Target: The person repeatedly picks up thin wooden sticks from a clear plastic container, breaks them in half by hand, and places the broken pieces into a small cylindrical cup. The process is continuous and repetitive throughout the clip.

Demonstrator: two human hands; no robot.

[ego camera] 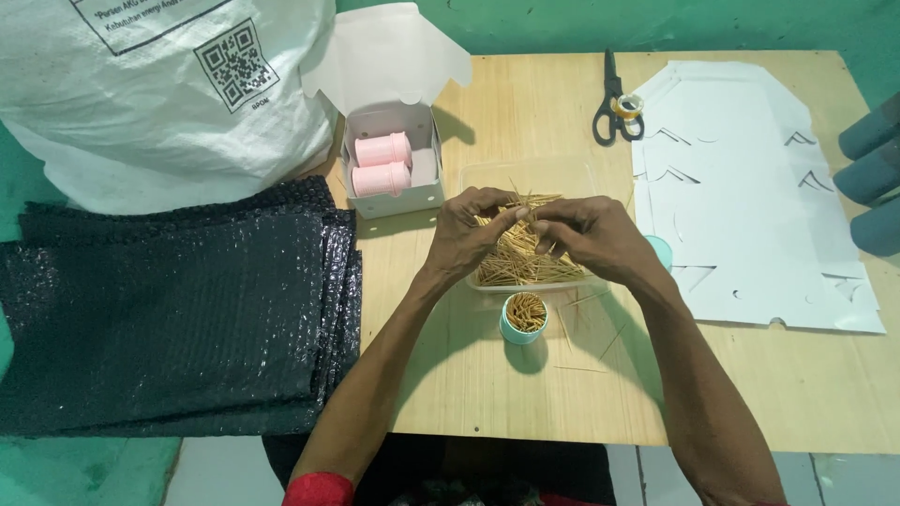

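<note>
My left hand (469, 230) and my right hand (595, 234) meet over a clear plastic tray (525, 173) heaped with wooden toothpicks (525, 262). Both hands pinch a small bunch of toothpicks between the fingertips at the tray's middle. Just in front of the tray stands a small mint-green round holder (525, 319), open at the top and filled with upright toothpicks. A mint-green lid (661, 251) peeks out behind my right wrist. A few loose toothpicks lie on the wooden table (750, 375) near the holder.
An open white cardboard box (389, 164) with two pink round holders stands behind the tray. Flat white box blanks (750, 187) lie at right, black scissors (611, 103) and a tape roll behind. Black bubble-wrap sheets (178, 300) and a white sack (159, 84) fill the left.
</note>
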